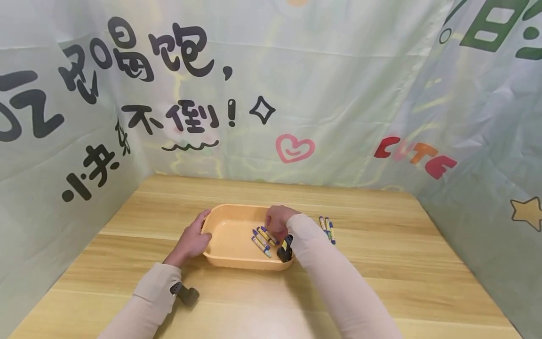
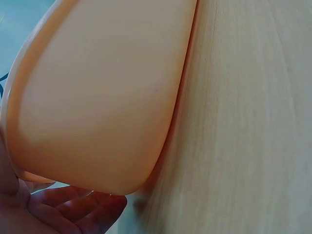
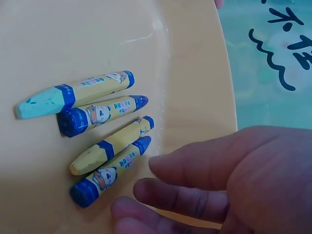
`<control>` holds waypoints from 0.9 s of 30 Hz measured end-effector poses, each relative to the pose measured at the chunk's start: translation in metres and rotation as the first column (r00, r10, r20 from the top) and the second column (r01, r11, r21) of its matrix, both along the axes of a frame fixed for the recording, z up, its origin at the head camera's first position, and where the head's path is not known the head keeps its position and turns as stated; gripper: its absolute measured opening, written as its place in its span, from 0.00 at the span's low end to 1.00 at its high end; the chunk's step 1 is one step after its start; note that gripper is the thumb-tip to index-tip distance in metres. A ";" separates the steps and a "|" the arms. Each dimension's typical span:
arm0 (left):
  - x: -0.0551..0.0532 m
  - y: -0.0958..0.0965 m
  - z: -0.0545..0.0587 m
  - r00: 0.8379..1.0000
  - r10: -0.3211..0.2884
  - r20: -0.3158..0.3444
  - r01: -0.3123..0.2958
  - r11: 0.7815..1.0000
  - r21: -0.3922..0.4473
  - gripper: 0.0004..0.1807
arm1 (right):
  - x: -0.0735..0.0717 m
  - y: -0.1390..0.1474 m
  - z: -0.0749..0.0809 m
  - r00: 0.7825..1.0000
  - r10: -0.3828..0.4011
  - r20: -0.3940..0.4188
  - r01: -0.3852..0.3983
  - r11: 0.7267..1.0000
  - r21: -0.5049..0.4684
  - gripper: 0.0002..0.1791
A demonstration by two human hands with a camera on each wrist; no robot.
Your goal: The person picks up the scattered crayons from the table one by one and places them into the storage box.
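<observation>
A shallow peach plastic basin (image 1: 237, 260) sits on the table. My left hand (image 1: 192, 242) holds it at the left end, thumb over the rim and fingers along the outer wall, as the left wrist view shows from the side. Inside, toward the right end, several crayons (image 1: 261, 240) in yellow wrappers with blue bands lie side by side. My right hand (image 1: 279, 220) reaches over the right end of the basin. In the right wrist view its loosely bent fingers (image 3: 195, 163) hover beside the crayons, and a mint-green crayon (image 3: 44, 103) lies farthest from them. Nothing shows between thumb and fingers.
Three more crayons (image 1: 327, 230) lie on the wooden table (image 1: 381, 263) right of the basin, near the right forearm. Printed cloth walls (image 1: 338, 117) enclose the table's back and sides. Each wrist carries a small black camera (image 1: 185, 294).
</observation>
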State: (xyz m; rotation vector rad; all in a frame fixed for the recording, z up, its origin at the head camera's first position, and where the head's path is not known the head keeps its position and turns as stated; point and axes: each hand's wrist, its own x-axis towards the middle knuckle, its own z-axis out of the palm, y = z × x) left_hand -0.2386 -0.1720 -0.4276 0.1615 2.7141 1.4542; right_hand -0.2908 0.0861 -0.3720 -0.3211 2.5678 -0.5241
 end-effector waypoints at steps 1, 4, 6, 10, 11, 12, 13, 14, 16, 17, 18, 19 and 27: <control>0.000 0.000 0.000 1.000 -0.004 -0.004 0.004 1.000 -0.003 0.40 | -0.001 0.001 0.000 1.000 0.012 -0.011 -0.012 1.000 0.011 0.06; 0.000 0.000 -0.001 1.000 0.000 -0.004 0.000 1.000 -0.002 0.40 | -0.003 0.004 0.000 1.000 -0.007 -0.016 0.006 0.999 -0.045 0.05; 0.000 0.000 -0.001 1.000 0.000 -0.003 0.000 1.000 0.003 0.40 | -0.003 0.008 0.001 0.999 -0.026 -0.031 0.023 0.994 -0.102 0.07; 0.000 -0.001 -0.001 1.000 0.002 0.001 -0.002 1.000 0.011 0.40 | -0.001 0.017 0.006 0.996 -0.048 -0.076 0.030 0.975 -0.221 0.08; 0.000 -0.002 -0.001 1.000 -0.001 0.002 0.001 1.000 0.012 0.40 | 0.000 0.021 0.007 0.995 -0.053 -0.088 0.029 0.968 -0.249 0.09; 0.000 -0.002 -0.001 1.000 -0.001 0.001 0.001 1.000 0.011 0.40 | 0.002 0.024 0.008 0.993 -0.059 -0.098 0.029 0.960 -0.277 0.10; 0.000 -0.002 -0.001 1.000 -0.002 0.001 0.002 1.000 0.010 0.40 | 0.003 0.028 0.008 0.992 -0.068 -0.106 0.032 0.952 -0.305 0.10; 0.000 -0.002 -0.001 1.000 -0.002 0.002 0.002 1.000 0.008 0.40 | 0.005 0.031 0.009 0.991 -0.081 -0.111 0.039 0.942 -0.334 0.11; -0.001 -0.002 -0.001 1.000 -0.002 0.003 0.002 1.000 0.005 0.40 | 0.009 0.038 0.010 0.986 -0.101 -0.131 0.045 0.927 -0.373 0.11; -0.001 -0.002 -0.001 1.000 -0.003 0.005 0.003 1.000 0.006 0.40 | 0.011 0.042 0.011 0.984 -0.113 -0.140 0.050 0.920 -0.389 0.11; -0.001 -0.002 -0.001 1.000 -0.002 0.004 0.002 1.000 0.003 0.39 | 0.012 0.046 0.011 0.981 -0.125 -0.150 0.055 0.914 -0.402 0.11; -0.001 -0.002 -0.001 1.000 -0.003 0.006 0.003 1.000 0.003 0.39 | 0.014 0.050 0.011 0.978 -0.136 -0.160 0.059 0.909 -0.412 0.11; 0.001 -0.002 0.000 1.000 -0.011 0.006 0.011 1.000 -0.017 0.39 | 0.028 0.090 0.006 0.942 -0.268 -0.200 0.146 0.869 -0.473 0.12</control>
